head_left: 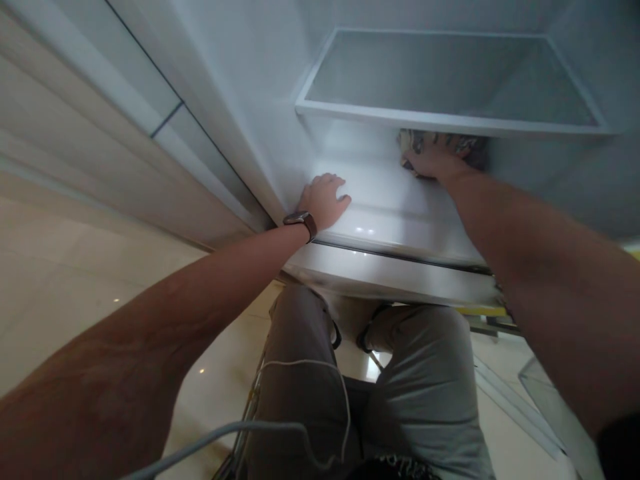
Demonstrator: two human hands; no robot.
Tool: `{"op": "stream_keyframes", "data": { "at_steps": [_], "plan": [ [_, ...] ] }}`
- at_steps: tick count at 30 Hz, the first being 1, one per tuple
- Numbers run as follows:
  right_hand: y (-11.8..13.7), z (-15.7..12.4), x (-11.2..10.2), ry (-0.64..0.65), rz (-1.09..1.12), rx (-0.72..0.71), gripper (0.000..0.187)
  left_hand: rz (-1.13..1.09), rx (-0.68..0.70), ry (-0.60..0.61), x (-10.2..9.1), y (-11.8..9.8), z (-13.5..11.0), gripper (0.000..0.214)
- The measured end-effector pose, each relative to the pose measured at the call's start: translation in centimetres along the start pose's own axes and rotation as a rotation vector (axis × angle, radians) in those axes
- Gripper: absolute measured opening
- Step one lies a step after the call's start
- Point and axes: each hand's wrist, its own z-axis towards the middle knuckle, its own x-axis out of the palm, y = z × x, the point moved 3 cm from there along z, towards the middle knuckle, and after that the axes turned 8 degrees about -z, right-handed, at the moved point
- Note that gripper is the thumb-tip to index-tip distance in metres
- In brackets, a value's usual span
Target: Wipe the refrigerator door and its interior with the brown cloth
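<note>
My left hand [325,200], with a dark-strapped watch [300,218] on the wrist, rests on the white floor [380,200] of what looks like a refrigerator interior. Its fingers are spread, and nothing is in it. Farther in and to the right, my right hand [436,157] presses down on a crumpled, dark-and-tan patterned cloth [413,141]. The cloth lies below the front edge of a white-framed glass shelf [450,77], which hides part of it. My right fingers bend over the cloth, and their tips are hard to make out.
A door panel with a dark seam [167,119] stands on the left. The front ledge [400,273] runs across before my knees. A pale cable [260,425] loops over my lap. At lower right, a clear bin-like piece [545,400] lies on the tiled floor [65,287].
</note>
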Motion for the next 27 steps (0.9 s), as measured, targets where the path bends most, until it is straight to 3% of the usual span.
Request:
{"op": "stream_keyframes", "data": {
  "at_steps": [7, 18, 27],
  "plan": [
    [0.2, -5.6, -0.3, 0.057, 0.194, -0.037, 0.084, -0.015, -0.020, -0.020, -0.2, 0.0, -0.1, 0.044],
    [0.5, -14.4, -1.2, 0.157, 0.211, -0.048, 0.089, 0.023, -0.001, -0.023, -0.2, -0.1, -0.1, 0.046],
    [0.9, -18.1, -2.1, 0.175, 0.257, -0.084, 0.091, 0.035, 0.005, -0.004, -0.5, -0.5, -0.4, 0.047]
  ]
}}
